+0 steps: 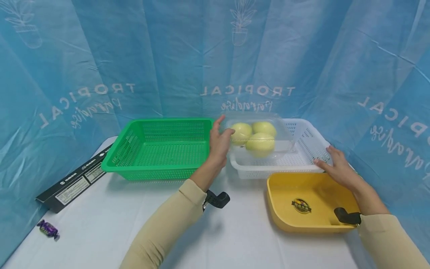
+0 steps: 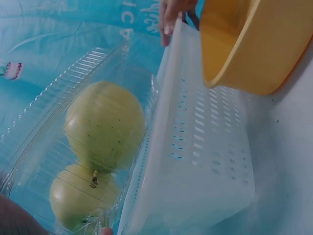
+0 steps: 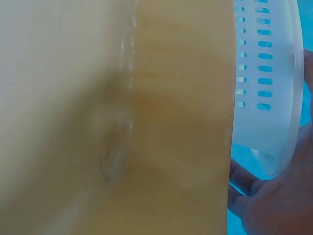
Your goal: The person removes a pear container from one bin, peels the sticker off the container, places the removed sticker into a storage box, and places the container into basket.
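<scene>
My left hand (image 1: pixel 220 140) grips the left edge of a clear plastic clamshell box (image 1: pixel 283 140), thumb and fingers spread at its side. Several round yellow-green fruits (image 1: pixel 260 144) with apple-like shapes show through the box; a short stem is visible in the left wrist view. The box overlaps the left part of a white perforated plastic basket (image 2: pixel 195 147), close by its rim. At the basket's right front corner my right hand (image 1: pixel 340 168) holds the rim, thumb on the near side and fingers over the right side. Part of that hand appears at the right wrist view's edge.
A yellow plastic tub (image 1: pixel 314 201) with a dark label stands in front of the white basket, under my right forearm. Left of the box is a green perforated basket (image 1: pixel 161 172). A long black carton (image 1: pixel 74 183) and a purple wrapped candy (image 1: pixel 48 229) lie farther left. Blue curtain surrounds the table.
</scene>
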A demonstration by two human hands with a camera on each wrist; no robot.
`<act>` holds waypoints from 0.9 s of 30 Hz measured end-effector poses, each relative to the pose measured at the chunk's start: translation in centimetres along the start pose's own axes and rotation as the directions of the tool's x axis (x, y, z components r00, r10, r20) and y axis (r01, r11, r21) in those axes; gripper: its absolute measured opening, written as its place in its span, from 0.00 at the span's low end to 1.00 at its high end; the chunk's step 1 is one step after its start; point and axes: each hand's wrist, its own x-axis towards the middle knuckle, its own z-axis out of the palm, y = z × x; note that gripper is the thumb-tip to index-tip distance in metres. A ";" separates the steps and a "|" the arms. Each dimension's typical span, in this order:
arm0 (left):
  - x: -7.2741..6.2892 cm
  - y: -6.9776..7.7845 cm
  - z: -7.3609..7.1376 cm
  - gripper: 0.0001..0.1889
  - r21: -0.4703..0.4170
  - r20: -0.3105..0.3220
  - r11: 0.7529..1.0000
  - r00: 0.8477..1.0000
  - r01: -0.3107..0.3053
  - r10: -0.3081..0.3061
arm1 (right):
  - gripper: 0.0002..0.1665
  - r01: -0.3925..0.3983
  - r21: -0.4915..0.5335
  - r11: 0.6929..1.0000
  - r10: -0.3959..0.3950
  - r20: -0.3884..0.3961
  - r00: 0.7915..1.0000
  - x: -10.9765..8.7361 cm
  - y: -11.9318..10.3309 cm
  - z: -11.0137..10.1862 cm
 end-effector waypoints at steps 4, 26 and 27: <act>0.4 -0.1 1.3 0.32 0.002 0.009 1.000 1.000 0.003 -0.003 | 0.53 -0.009 0.004 1.000 0.009 0.006 1.000 0.0 0.1 0.0; 1.7 -2.1 5.0 0.30 0.101 0.043 0.994 0.998 -0.044 0.039 | 0.54 -0.011 0.012 1.000 0.011 0.010 1.000 0.1 0.2 0.1; 1.7 -2.2 5.1 0.30 0.111 0.043 0.993 0.998 -0.048 0.044 | 0.54 -0.008 0.013 1.000 0.008 0.008 1.000 0.2 0.2 0.1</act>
